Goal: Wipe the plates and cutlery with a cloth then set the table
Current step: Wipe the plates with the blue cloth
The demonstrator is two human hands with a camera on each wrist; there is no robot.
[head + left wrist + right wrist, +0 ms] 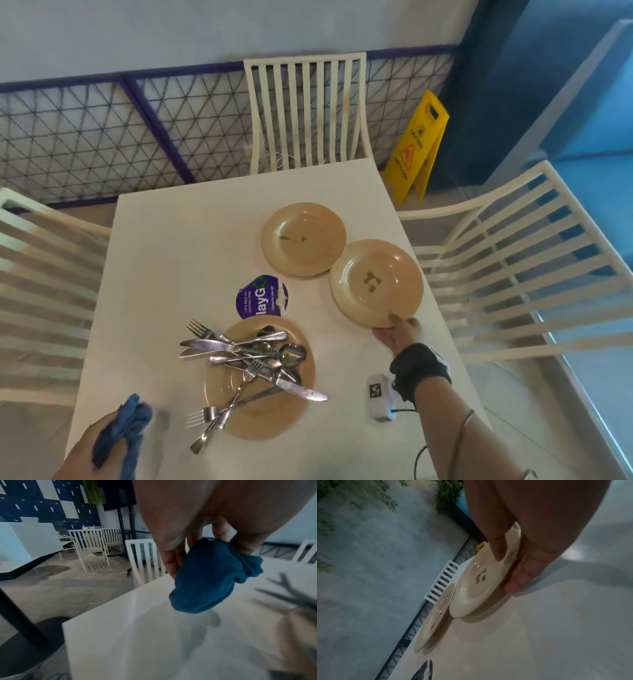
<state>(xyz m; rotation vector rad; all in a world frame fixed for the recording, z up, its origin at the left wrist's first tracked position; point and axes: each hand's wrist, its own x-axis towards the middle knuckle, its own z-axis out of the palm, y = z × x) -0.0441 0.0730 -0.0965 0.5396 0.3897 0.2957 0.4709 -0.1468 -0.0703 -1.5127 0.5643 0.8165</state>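
Note:
Three tan plates are on the white table (164, 260). My right hand (399, 330) pinches the near rim of the right plate (376, 282), thumb on top, and that plate (476, 588) is tilted up off the table; it has a brown smear. Beyond it lies a second smeared plate (303, 238) (435, 622), flat. The near plate (263, 411) carries a heap of cutlery (253, 363): forks, knives and spoons. At the table's near left corner my left hand (102, 442) grips a bunched blue cloth (123, 428) (211, 577) just above the tabletop.
A round purple sticker (262, 298) is on the table's middle. White slatted chairs stand at the far side (305, 113), left (37, 291) and right (513, 267). A yellow caution sign (416, 147) stands on the floor beyond the far right corner, by a mesh fence (85, 137).

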